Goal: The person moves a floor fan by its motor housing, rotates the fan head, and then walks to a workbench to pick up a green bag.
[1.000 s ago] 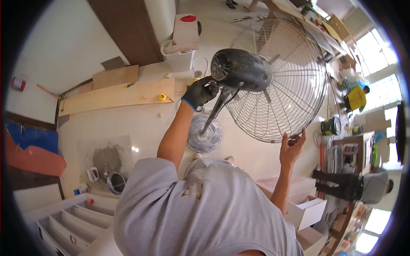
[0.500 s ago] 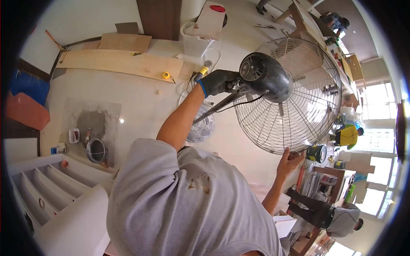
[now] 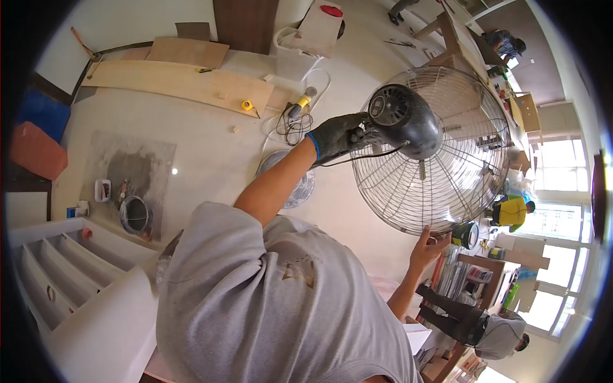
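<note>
The black-gloved left hand clasped the black, wire-caged pedestal fan near its motor, above the pale floor; the bare right hand, loosely open, touched the cage. Uneven pulling could have tipped it.

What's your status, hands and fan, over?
Left hand gripping fan behind motor. Right hand at fan's lower edge. Yellow tool on floor, near fan's base.

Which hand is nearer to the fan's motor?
Left. The left hand is just beside the motor; the right hand is farther from it, at the edge of the cage.
</note>
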Demonstrator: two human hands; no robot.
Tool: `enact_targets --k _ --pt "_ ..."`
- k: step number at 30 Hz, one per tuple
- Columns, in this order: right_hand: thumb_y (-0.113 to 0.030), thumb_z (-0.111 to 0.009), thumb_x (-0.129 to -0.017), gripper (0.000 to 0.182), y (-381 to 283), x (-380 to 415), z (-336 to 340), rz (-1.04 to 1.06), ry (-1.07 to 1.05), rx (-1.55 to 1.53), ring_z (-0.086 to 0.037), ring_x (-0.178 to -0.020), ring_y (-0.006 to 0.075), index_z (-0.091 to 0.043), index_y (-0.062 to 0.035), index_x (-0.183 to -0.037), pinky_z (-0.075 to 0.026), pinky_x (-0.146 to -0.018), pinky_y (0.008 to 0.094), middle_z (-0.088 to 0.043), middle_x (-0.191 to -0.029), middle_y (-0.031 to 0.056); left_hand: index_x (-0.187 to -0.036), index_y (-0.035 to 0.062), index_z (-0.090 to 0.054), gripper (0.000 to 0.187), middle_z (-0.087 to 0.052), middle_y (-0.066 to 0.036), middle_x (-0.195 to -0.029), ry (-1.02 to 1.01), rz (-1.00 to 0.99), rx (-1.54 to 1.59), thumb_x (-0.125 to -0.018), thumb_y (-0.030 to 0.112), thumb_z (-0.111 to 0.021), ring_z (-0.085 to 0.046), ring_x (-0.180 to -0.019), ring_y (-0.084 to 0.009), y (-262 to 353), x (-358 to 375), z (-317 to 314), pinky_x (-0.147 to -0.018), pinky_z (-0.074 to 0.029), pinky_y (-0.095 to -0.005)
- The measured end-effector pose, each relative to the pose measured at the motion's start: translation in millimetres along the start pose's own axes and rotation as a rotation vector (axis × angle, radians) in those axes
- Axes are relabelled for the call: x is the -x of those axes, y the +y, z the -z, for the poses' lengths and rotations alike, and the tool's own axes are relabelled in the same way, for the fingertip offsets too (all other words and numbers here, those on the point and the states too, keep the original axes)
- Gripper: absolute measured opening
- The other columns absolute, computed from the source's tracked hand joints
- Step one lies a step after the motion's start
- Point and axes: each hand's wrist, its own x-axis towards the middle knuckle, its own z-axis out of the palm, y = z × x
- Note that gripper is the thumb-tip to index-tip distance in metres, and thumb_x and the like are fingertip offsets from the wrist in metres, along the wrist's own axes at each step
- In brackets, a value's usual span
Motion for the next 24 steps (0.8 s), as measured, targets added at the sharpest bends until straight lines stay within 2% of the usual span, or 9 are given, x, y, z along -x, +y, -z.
enact_targets --k 1,4,7,10,13,16,24 --pt "-0.02 -0.068 -0.091 0.068 3 0 0 0.009 -0.002 -0.004 -0.058 -0.067 0.0147 -0.028 0.0055 -0.139 -0.045 -0.053 0.0258 -0.061 -0.1 0.0175 -0.135 0.0068 -0.048 0.041 -0.056 -0.001 -0.084 -0.024 0.002 -0.004 -0.098 0.024 -0.054 -0.054 -0.072 -0.009 3 -1 -4 -0.071 -0.051 -0.0286" --pt "-0.021 -0.068 -0.091 0.069 6 1 -2 0.025 0.011 -0.009 -0.058 -0.066 0.0147 -0.027 0.0059 -0.14 -0.045 -0.052 0.0256 -0.059 -0.103 0.0187 -0.136 0.0076 -0.047 0.043 -0.059 -0.007 -0.096 0.108 0.033 -0.103 -0.098 0.026 -0.054 -0.06 -0.083 -0.0156 8 5 -19 -0.082 -0.055 -0.0344" --pt "-0.021 -0.068 -0.091 0.07 7 2 -1 0.035 0.002 -0.017 -0.058 -0.067 0.0147 -0.027 0.006 -0.14 -0.046 -0.052 0.0255 -0.058 -0.106 0.0197 -0.137 0.0081 -0.047 0.043 -0.06 -0.015 -0.109 0.117 0.032 -0.113 -0.098 0.028 -0.053 -0.063 -0.097 -0.0244 11 12 -27 -0.094 -0.054 -0.0412" --pt "-0.027 -0.071 -0.089 0.074 13 2 -3 0.059 0.046 -0.018 -0.056 -0.059 0.017 -0.03 0.0045 -0.142 -0.045 -0.051 0.0305 -0.06 -0.104 0.0192 -0.137 0.0086 -0.046 0.044 -0.058 -0.019 -0.117 0.099 0.056 -0.041 -0.099 0.029 -0.053 -0.062 -0.102 -0.0283 8 13 -25 -0.093 -0.054 -0.0442" --pt "-0.028 -0.071 -0.088 0.074 12 3 -3 0.063 0.057 -0.001 -0.057 -0.062 0.0182 -0.03 0.004 -0.142 -0.046 -0.053 0.0311 -0.06 -0.104 0.0195 -0.137 0.0081 -0.046 0.044 -0.058 -0.019 -0.117 0.088 0.022 -0.02 -0.099 0.029 -0.053 -0.062 -0.104 -0.0296 6 15 -31 -0.093 -0.054 -0.0455" --pt "-0.026 -0.068 -0.091 0.072 11 4 0 0.037 0.004 -0.002 -0.06 -0.072 0.0162 -0.027 0.0026 -0.143 -0.047 -0.054 0.0263 -0.055 -0.113 0.0215 -0.133 0.0071 -0.049 0.041 -0.06 -0.018 -0.112 0.135 0.04 -0.024 -0.098 0.03 -0.053 -0.064 -0.099 -0.0295 6 11 -29 -0.091 -0.055 -0.0449" --pt "-0.027 -0.067 -0.092 0.071 14 3 -2 0.073 0.047 0.037 -0.06 -0.071 0.0162 -0.029 0.0017 -0.143 -0.047 -0.054 0.027 -0.056 -0.113 0.0209 -0.123 0.0059 -0.055 0.035 -0.063 -0.014 -0.105 0.151 0.063 -0.069 -0.099 0.031 -0.052 -0.064 -0.094 -0.0243 5 7 -19 -0.089 -0.056 -0.0404"
